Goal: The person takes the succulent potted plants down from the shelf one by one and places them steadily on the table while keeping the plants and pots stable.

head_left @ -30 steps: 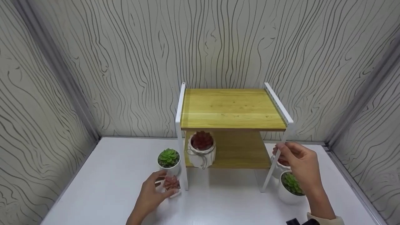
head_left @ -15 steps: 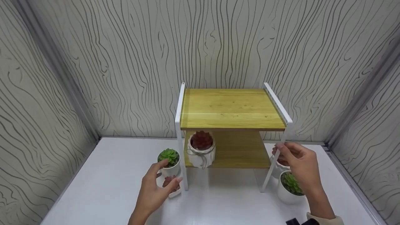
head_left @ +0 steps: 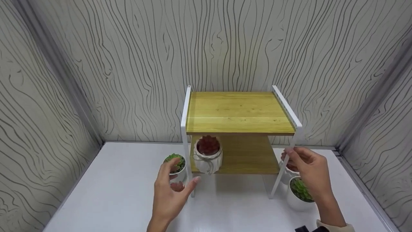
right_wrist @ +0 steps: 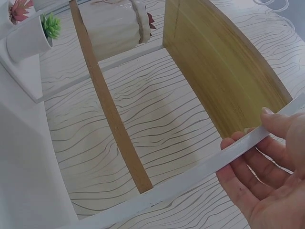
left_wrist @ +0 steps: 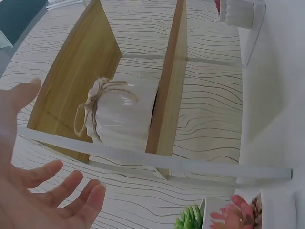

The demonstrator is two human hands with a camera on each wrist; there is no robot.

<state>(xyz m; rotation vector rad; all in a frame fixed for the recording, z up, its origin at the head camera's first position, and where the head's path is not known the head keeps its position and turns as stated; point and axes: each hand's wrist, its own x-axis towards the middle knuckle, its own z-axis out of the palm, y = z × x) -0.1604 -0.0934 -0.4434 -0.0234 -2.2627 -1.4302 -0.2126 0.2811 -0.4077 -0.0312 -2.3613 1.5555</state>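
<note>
A small shelf (head_left: 239, 111) with two wooden boards and white metal side frames stands on the white table. My right hand (head_left: 310, 170) grips its right front post (right_wrist: 190, 174), thumb on one side and fingers curled on the other. With fingers spread and nothing between them, my left hand (head_left: 169, 196) hovers by the left front post (left_wrist: 205, 167). A dark red succulent in a white pot tied with twine (head_left: 207, 162) sits on the lower board's left side. Beside the left post, a green succulent (head_left: 181, 161) and a pink succulent (head_left: 177, 186) are partly hidden behind my left hand.
Right of the shelf stand a green succulent in a white pot (head_left: 298, 199) and, behind it, a reddish plant in a white pot (head_left: 291, 174), partly hidden by my right hand. Wood-grain patterned panels (head_left: 128, 64) enclose the table at the back and sides.
My left hand has let go of the pink succulent, opened wider and moved up and right toward the left post. My right hand has stayed on the right post.
</note>
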